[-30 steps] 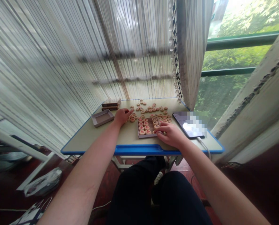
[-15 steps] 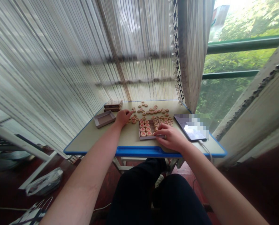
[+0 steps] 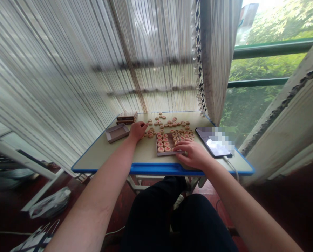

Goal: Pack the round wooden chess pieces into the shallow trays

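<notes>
Round wooden chess pieces (image 3: 172, 123) with red marks lie scattered on the far half of a small blue-edged table (image 3: 111, 157). A shallow grey box tray (image 3: 160, 153) near the front holds several of them in rows. My right hand (image 3: 193, 154) rests on the tray's right side, fingers curled over the pieces there. My left hand (image 3: 137, 131) reaches to the loose pieces left of the tray, fingers bent, pinching at one.
An empty grey box lid (image 3: 116, 132) sits at the table's left, with a folded wooden board (image 3: 126, 117) behind it. A phone (image 3: 214, 141) with a cable lies at the right. Striped curtains hang behind; a window is at the right. Bags lie on the floor at left.
My left hand has drawn back slightly over the loose pieces. My right hand has stayed at the tray's right side. The view has shifted a little.
</notes>
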`<action>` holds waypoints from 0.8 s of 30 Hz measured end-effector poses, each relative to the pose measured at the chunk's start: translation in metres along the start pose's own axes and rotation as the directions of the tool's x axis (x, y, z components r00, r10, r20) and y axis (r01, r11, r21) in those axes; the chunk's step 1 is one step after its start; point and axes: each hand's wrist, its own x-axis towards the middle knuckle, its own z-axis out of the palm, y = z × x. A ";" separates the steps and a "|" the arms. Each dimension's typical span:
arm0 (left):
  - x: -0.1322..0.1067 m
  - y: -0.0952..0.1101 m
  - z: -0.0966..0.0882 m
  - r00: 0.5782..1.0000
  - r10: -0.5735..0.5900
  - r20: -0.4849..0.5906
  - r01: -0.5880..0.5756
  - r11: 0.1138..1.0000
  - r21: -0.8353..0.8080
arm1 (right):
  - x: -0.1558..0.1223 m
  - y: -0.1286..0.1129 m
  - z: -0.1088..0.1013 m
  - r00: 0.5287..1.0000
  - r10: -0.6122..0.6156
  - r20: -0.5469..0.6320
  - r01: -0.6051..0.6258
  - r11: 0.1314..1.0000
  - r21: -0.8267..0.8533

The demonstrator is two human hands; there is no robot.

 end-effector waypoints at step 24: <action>-0.002 0.005 -0.005 1.000 -0.010 0.025 0.009 0.999 0.035 | -0.001 0.000 -0.003 0.994 0.101 -0.035 -0.104 0.992 -0.066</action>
